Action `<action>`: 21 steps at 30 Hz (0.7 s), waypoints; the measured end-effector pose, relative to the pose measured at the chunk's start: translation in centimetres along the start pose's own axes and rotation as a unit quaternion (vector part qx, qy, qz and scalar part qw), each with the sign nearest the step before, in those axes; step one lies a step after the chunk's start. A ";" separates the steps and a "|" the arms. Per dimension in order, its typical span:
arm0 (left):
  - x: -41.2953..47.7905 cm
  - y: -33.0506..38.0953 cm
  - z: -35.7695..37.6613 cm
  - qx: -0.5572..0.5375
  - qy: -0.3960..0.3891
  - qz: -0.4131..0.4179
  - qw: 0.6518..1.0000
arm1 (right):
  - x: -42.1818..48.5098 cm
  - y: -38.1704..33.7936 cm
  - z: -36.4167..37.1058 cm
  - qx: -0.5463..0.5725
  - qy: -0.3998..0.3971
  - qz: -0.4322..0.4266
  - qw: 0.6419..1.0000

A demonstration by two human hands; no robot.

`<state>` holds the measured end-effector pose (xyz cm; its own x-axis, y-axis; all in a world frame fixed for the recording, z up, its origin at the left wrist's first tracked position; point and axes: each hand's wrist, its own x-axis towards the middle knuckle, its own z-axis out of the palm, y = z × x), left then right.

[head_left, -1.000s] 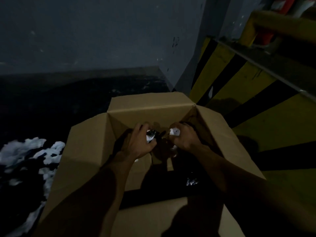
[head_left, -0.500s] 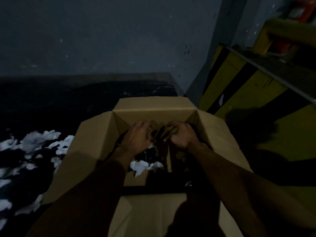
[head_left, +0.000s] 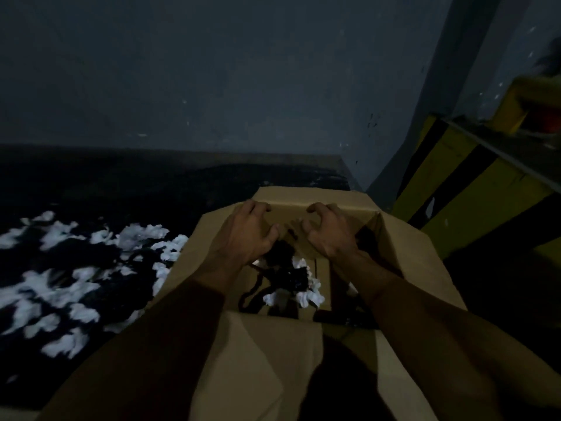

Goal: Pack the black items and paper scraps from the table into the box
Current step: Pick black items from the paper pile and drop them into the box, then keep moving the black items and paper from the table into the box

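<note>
Roughly partway, by the look of it: the packing is running but far from finished. Both hands are hovering over the far half of the open cardboard box, the left hand and the right hand close beside each other, fingers curled in like claws. Nothing is showing in either palm, so they are most likely carrying nothing, though the dim light is hiding the undersides.

Inside the box, below the hands, a tangle of black items is lying on the bottom with a few white packed scraps sitting around it. That portion is looking done.

To the left of the box, a wide scatter of loose paper scraps is lying across the dark table, reaching right up to the box's left flap. That pile is looking much larger than what is sitting inside. Whether more black items are lying among those scraps I cannot tell, since the tabletop itself is reading as black.

Judging from this, several more handfuls are waiting left of the box.
</note>
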<state>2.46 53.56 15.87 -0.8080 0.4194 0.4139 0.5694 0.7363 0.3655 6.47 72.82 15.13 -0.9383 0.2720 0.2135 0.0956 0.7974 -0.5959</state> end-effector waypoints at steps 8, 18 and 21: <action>-5.7 -5.8 -11.4 0.066 0.113 -0.024 0.991 | -2.2 -13.6 2.7 0.040 0.057 -0.104 0.992; -20.6 -17.2 -23.9 0.142 0.159 -0.094 0.972 | -12.2 -30.2 13.2 0.097 0.024 -0.212 0.972; -24.6 -20.1 -25.9 0.146 0.164 -0.133 0.966 | -14.3 -33.1 16.1 0.101 -0.004 -0.228 0.968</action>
<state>14.81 14.69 19.89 -0.8010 0.0393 0.5973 0.2423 0.9337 0.2636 11.39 33.86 19.33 -0.8704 -0.0892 0.4841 -0.3957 0.7117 -0.5804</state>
